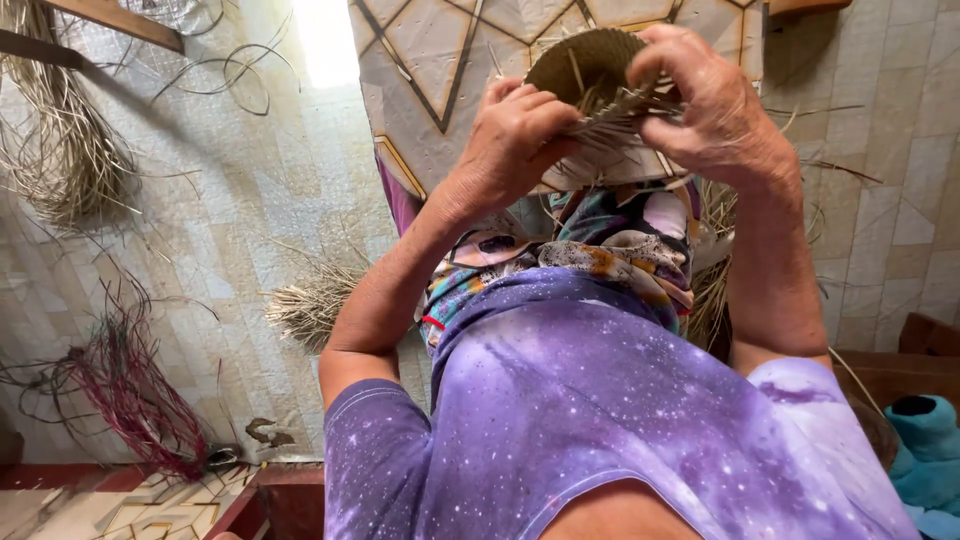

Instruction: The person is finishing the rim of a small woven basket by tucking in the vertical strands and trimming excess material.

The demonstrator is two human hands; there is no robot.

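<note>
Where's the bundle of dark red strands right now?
In the head view, the bundle of dark red strands lies on the pale tiled floor at lower left, beyond the person's purple-sleeved arm.

The woven piece (pixel 590 75) sat between the left hand (pixel 515 135) and right hand (pixel 705 105), above the lap. A straw bundle (pixel 310 300) lay on the floor (pixel 240 230) left of the left arm; a reed bundle (pixel 135 395) lay farther left.

Two bare hands are counted, left hand (pixel 515 135) and right hand (pixel 705 105); one round woven straw piece (pixel 590 65); one dark red fibre bundle (pixel 135 395).
</note>
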